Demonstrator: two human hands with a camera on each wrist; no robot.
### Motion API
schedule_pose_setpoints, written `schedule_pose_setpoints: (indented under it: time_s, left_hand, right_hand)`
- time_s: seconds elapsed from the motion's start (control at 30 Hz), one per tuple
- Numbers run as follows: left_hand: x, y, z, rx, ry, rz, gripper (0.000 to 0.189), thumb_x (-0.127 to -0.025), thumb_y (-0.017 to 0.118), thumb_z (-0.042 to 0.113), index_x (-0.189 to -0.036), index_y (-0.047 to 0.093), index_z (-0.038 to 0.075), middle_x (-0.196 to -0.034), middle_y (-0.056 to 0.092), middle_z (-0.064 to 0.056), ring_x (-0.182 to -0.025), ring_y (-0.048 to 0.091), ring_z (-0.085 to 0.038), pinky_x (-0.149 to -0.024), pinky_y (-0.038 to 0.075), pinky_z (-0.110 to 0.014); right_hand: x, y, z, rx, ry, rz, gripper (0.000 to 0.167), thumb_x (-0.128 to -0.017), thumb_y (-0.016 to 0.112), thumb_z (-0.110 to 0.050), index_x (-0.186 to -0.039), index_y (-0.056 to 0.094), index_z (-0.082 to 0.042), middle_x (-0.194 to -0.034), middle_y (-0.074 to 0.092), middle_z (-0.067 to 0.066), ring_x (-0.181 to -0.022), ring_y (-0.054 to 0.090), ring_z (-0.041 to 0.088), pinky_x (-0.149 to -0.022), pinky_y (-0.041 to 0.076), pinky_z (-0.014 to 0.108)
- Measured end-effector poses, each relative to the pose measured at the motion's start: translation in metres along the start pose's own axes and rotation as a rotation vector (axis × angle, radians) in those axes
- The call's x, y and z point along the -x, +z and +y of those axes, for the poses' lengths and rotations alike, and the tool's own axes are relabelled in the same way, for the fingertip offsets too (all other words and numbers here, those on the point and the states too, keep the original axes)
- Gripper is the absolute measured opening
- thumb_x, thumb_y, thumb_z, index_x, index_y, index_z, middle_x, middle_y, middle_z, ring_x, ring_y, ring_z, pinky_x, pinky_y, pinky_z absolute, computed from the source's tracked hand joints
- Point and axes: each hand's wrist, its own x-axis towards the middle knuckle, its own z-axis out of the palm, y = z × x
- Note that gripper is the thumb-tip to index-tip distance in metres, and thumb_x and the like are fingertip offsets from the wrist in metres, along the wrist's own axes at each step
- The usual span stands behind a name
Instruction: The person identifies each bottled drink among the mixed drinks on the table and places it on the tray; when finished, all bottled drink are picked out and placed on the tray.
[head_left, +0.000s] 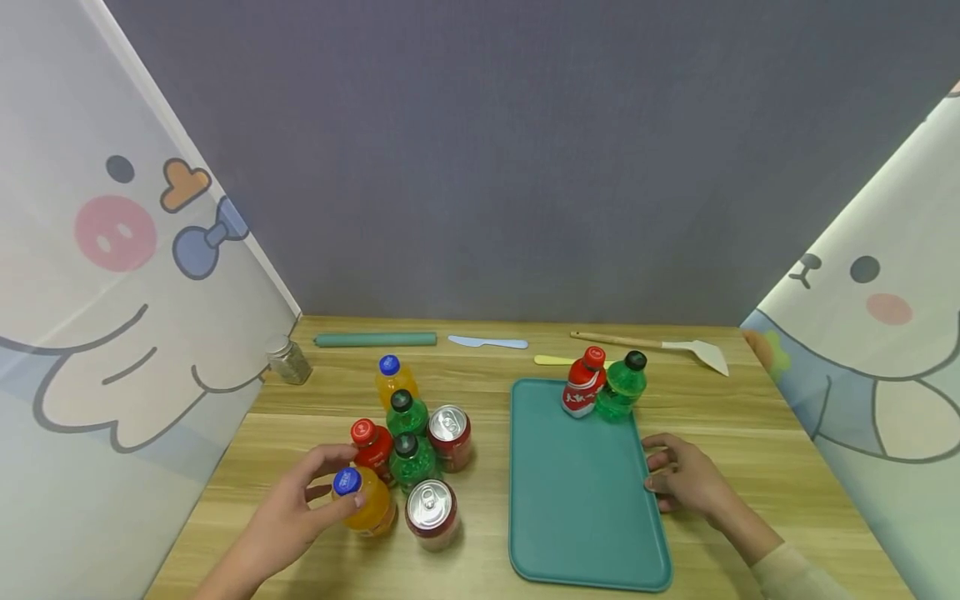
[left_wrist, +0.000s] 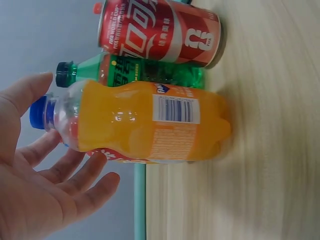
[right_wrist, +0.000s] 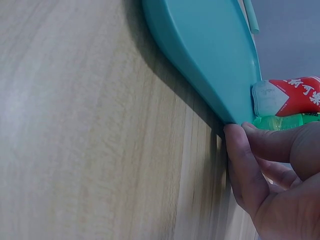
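Observation:
My left hand [head_left: 288, 508] is spread around the near orange soda bottle [head_left: 372, 504], which stands upright with a blue cap. In the left wrist view, the thumb is by the cap of this bottle [left_wrist: 135, 120] and the fingers reach along its other side. Close behind it are a red bottle [head_left: 377, 454], two green bottles [head_left: 415, 467], two red cans [head_left: 435, 521] and another orange bottle [head_left: 393, 382]. My right hand [head_left: 690, 477] pinches the right rim of a teal tray [head_left: 585, 500] between thumb and fingers. A red bottle [head_left: 583, 387] and a green bottle [head_left: 621, 390] stand at the tray's far end.
Along the back of the wooden table lie a teal rod [head_left: 375, 339], a pale blue knife [head_left: 487, 342], a yellow handle [head_left: 551, 360] and a white spatula [head_left: 697, 350]. A spice jar [head_left: 289, 360] stands at the left. Printed side panels and a grey back wall enclose the table.

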Motion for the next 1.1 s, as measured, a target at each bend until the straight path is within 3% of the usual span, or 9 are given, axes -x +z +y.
schedule_pose_setpoints:
  time_s: [0.4,0.63,0.83,1.1]
  left_hand:
    - [0.003,0.007,-0.012,0.057,-0.076,-0.021,0.055,-0.085,0.085,0.024,-0.132,0.060,0.009,-0.135,0.062,-0.012,-0.125,0.060,-0.037,-0.094,0.057,-0.053]
    - [0.004,0.009,-0.017,0.069,-0.086,0.006,0.054,-0.084,0.086,0.023,-0.131,0.061,0.012,-0.136,0.062,-0.012,-0.124,0.061,-0.036,-0.091,0.058,-0.050]
    - [0.006,0.012,-0.020,0.050,-0.077,0.057,0.050,-0.084,0.087,0.023,-0.128,0.066,0.016,-0.134,0.065,-0.008,-0.120,0.064,-0.031,-0.090,0.060,-0.045]
    - [0.009,0.016,-0.024,0.072,-0.003,0.132,0.040,-0.082,0.087,0.017,-0.119,0.071,0.017,-0.122,0.069,-0.006,-0.111,0.070,-0.022,-0.087,0.062,-0.041]
  right_hand:
    - [0.003,0.000,-0.005,-0.003,0.006,0.007,0.066,-0.086,0.074,0.009,-0.145,0.045,0.005,-0.109,0.059,0.018,-0.078,0.064,0.025,-0.058,0.061,0.041]
    - [0.002,0.001,-0.004,-0.005,0.007,0.009,0.066,-0.085,0.074,0.009,-0.144,0.045,0.005,-0.109,0.060,0.019,-0.078,0.064,0.025,-0.059,0.061,0.041]
    - [0.003,0.001,-0.004,-0.015,0.004,0.007,0.066,-0.086,0.074,0.009,-0.145,0.045,0.005,-0.109,0.059,0.019,-0.078,0.064,0.025,-0.059,0.061,0.042]
    - [0.004,0.002,-0.005,-0.017,0.011,0.008,0.066,-0.086,0.074,0.009,-0.144,0.045,0.004,-0.109,0.059,0.019,-0.077,0.064,0.025,-0.059,0.061,0.042]
